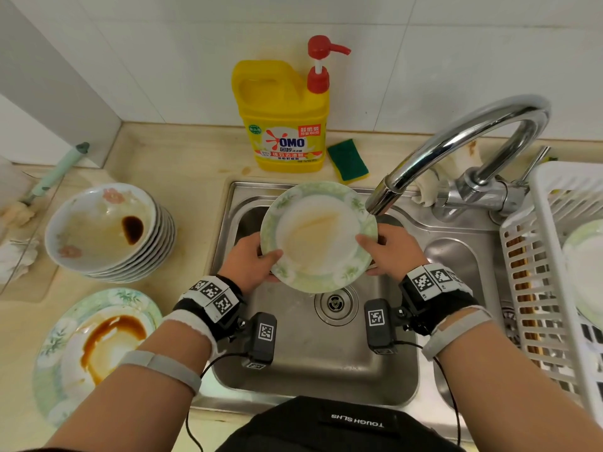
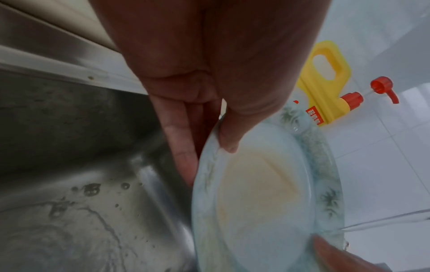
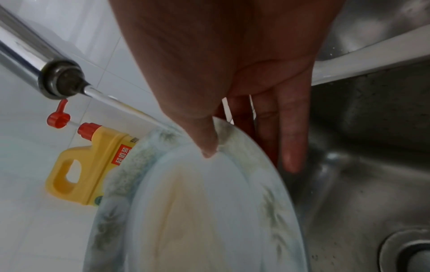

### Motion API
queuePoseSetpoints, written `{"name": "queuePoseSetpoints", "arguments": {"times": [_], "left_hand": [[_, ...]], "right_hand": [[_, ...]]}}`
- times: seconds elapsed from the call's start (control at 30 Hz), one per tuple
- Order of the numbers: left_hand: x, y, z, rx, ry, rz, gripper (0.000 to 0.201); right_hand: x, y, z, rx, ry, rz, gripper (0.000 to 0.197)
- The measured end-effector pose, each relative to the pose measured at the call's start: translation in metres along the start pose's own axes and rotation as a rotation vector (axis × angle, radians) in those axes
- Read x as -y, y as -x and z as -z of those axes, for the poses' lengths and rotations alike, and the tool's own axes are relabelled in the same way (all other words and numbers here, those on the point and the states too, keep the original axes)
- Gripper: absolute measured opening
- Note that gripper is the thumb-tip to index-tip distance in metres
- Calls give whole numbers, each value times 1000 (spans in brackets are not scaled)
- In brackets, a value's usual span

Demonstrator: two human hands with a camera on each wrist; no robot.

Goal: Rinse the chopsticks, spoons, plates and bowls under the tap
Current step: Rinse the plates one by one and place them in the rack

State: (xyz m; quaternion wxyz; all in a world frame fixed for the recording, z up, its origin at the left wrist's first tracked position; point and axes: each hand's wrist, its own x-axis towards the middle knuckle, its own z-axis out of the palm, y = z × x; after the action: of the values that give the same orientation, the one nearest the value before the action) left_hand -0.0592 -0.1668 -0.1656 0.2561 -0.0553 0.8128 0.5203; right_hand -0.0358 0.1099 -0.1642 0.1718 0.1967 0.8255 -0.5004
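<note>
Both hands hold one green-rimmed plate point(image 1: 318, 236) over the sink point(image 1: 313, 363), just below the tap point(image 1: 385, 194) spout.

Left hand point(image 1: 249, 261) and right hand point(image 1: 393, 252) each pinch opposite rim edges, thumb on top, fingers point(image 2: 184, 160) underneath. Thin stream from the tap hits the rim on the right-hand side; pale brown film on the plate face. Left of the sink on the counter point(image 1: 195, 164): stacked bowls point(image 1: 107, 230), another dirty plate point(image 1: 94, 347).

White plate point(image 1: 318, 236) with a pale green leafy rim and yellowish smear, yellow detergent bottle point(image 1: 284, 119) with red pump, green-and-yellow sponge point(image 1: 347, 160), steel-grey sink point(image 1: 313, 363).
</note>
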Motion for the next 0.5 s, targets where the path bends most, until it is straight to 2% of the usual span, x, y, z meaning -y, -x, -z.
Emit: {"name": "queuePoseSetpoints", "arguments": {"times": [0.1, 0.2, 0.27, 0.4, 0.5], "left_hand": [[-1, -4, 5, -27, -129, -50, 21], [-3, -4, 5, -26, -145, -58, 16], [-4, -4, 4, -35, -136, -58, 15], [-6, -5, 3, -42, -145, -56, 14], [-7, -6, 3, -40, -176, -61, 13]], "right_hand": [[6, -1, 2, -36, 89, -56, 55], [5, -3, 3, -29, 239, -21, 70], [2, -5, 4, 1, 296, 23, 60], [-4, -5, 3, 31, 310, 105, 20], [-4, -6, 2, 9, 325, 106, 16]]}}
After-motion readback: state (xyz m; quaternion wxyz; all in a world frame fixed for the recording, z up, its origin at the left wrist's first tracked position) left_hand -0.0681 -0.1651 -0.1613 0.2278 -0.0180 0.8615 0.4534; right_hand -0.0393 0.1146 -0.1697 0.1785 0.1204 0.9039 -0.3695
